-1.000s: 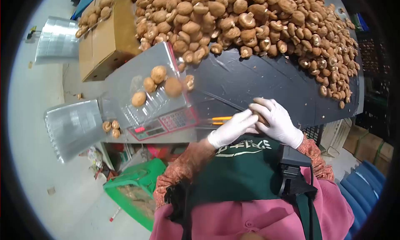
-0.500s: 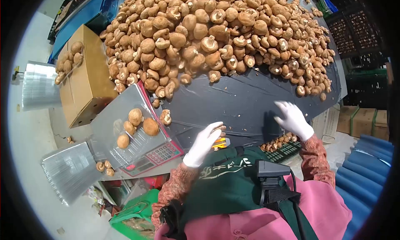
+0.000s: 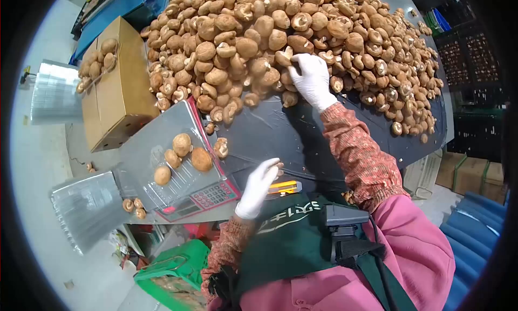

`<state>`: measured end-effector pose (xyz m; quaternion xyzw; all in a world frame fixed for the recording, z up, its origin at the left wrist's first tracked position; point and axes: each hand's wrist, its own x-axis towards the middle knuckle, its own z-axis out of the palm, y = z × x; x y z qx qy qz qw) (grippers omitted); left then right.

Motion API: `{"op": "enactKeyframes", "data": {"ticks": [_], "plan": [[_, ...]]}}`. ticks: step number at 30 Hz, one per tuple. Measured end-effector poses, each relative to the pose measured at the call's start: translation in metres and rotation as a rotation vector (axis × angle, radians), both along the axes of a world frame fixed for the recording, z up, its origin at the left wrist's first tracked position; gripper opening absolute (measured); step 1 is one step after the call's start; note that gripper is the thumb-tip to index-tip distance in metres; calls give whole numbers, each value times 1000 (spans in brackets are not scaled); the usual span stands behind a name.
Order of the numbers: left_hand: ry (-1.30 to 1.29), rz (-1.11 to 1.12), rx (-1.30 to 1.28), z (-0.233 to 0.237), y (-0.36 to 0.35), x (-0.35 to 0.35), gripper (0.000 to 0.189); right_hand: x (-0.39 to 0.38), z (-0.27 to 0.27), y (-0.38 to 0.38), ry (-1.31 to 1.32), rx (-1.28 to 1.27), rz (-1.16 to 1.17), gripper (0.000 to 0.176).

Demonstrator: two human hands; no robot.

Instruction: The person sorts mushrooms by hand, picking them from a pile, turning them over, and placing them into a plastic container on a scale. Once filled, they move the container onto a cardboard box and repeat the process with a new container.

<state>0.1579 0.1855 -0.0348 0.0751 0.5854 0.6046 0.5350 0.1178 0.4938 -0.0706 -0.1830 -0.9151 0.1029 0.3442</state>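
Observation:
My right hand (image 3: pixel 313 80), in a white glove, reaches into the near edge of a large heap of shiitake mushrooms (image 3: pixel 248 46). Its thumb and fingers close on a shiitake mushroom (image 3: pixel 283 57) with a pale stem. My left hand (image 3: pixel 258 189), also gloved, hovers over the near edge of the dark table covering (image 3: pixel 259 135), fingers loosely curved and apart with no mushroom in them. Just right of it lies a yellow-orange box cutter (image 3: pixel 285 187). Several mushrooms (image 3: pixel 201 159) sit in a clear plastic tray on the scale (image 3: pixel 213 195) to the left.
A cardboard box (image 3: pixel 121 87) with a tray of mushrooms on top stands at the left. Stacks of clear trays (image 3: pixel 89 205) are beside the scale. A green crate (image 3: pixel 175 270) sits below, and blue corrugated sheeting (image 3: pixel 472 235) lies at the lower right.
My right hand has moved from above the table's right side, forward and left, to the heap, closing on a mushroom. My left hand stays almost in place.

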Motion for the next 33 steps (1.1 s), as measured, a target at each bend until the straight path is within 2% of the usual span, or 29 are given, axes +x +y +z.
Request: {"op": "enactKeyframes", "data": {"ticks": [1, 3, 4, 7, 9, 11, 14, 17, 18, 23, 25, 28, 32, 33], "plan": [[-10, 13, 14, 1, -2, 0, 38, 6, 3, 3, 39, -102, 62, 10], [-3, 9, -4, -6, -3, -1, 38, 21, 11, -4, 131, -362, 33, 7], [-25, 22, 14, -8, -3, 0, 38, 30, 18, -6, 110, -376, 39, 15], [-55, -18, -11, -13, 3, 3, 37, 36, 25, -15, -7, -220, 3, 25], [-42, -66, 0, -12, 9, 5, 37, 20, 18, -16, -47, -180, 18, 41], [-28, -112, -12, -9, 13, 8, 38, 5, 8, -16, -157, -77, -11, 47], [15, -147, -35, 2, 16, 10, 38, -10, -11, -13, -167, 7, -86, 49], [-13, -94, -17, -2, 7, 8, 38, -2, 4, -17, -306, -174, 38, 45], [-20, -71, -16, -7, 3, 7, 38, 4, 6, -20, -253, -198, 70, 41], [-49, 15, 9, -25, -6, 2, 37, 19, 20, -5, -57, 20, -79, 42], [-34, -4, -19, -19, 0, 1, 37, 8, 19, 9, -171, -20, 7, 41], [-33, -19, -6, -17, 4, 0, 37, -5, 27, 12, -313, 38, 4, 36], [-22, -12, -10, -20, 1, 0, 37, -1, 28, 3, -231, -12, -2, 31], [-17, -4, -14, -20, 0, 0, 37, 8, 27, -2, -95, 87, -11, 31]]}}
